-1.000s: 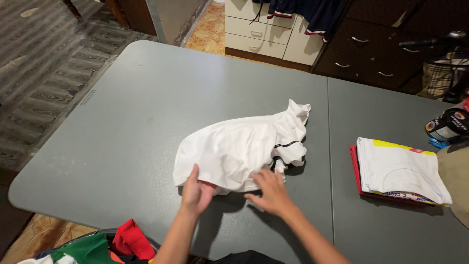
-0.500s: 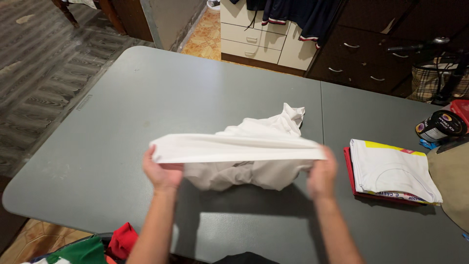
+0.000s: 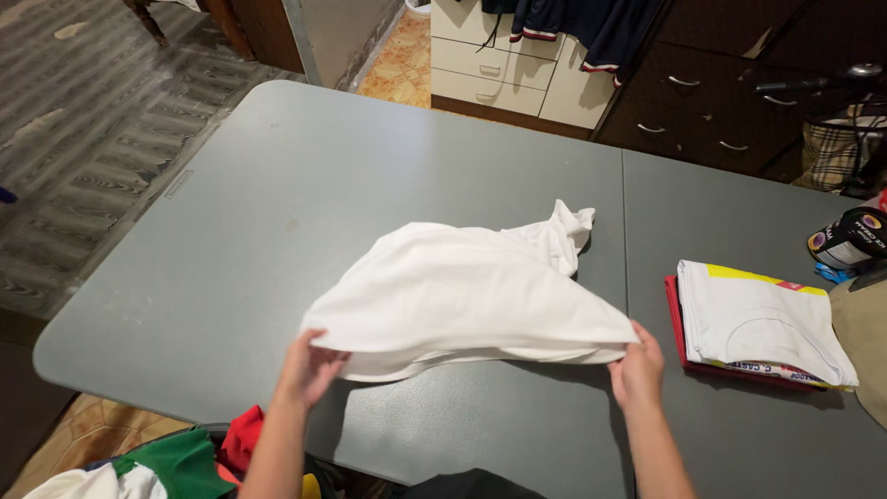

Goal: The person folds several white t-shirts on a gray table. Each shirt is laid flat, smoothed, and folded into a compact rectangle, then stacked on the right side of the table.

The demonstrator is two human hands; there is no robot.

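White garment (image 3: 462, 296): soft, light, limp, sagging between grips. My left hand (image 3: 309, 370) and right hand (image 3: 636, 374) pinch its near edge, corners offering best purchase.

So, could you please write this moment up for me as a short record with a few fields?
Setting: grey table, seen from above
Left hand: grips the near left edge of a white shirt
Right hand: grips the near right edge of the same shirt
Shirt state: near edge lifted and stretched between the hands, far end bunched on the table
To the right: pile of folded shirts, white on top, red at the bottom
Near edge: heap of red and green clothes
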